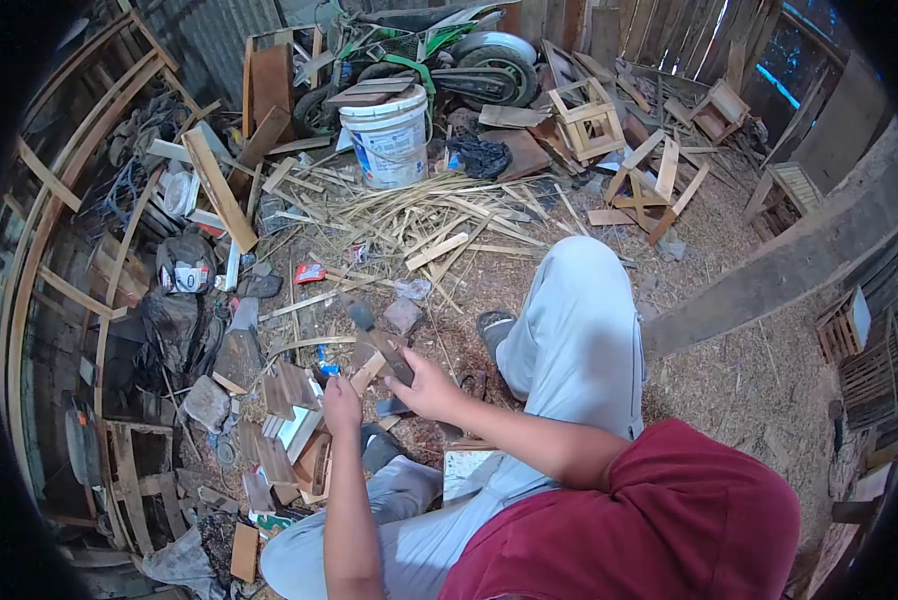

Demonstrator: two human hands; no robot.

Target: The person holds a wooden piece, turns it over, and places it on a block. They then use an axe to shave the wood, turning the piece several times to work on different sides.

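My right hand (429, 388) is closed around a hammer-like tool (376, 338). Its brown shaft slants up and left to a dark grey end. Lower and to the left, my left hand (342, 405) has its fingers pressed together. A short pale piece of wood (369, 370) meets those fingertips and lies between my two hands; its hold is partly hidden. Just left of my left hand are several stacked brown wood blocks (287, 388). Past the tool's dark end, a flat stone (403, 315) lies on the ground.
Thin wood strips (439, 215) are scattered ahead, before a white bucket (385, 140) with boards on its lid. A green motorbike (439, 65) stands behind. Small wooden frames (587, 118) sit back right. A long plank (769, 265) slants across the right side. A slatted rack (59, 270) borders the left.
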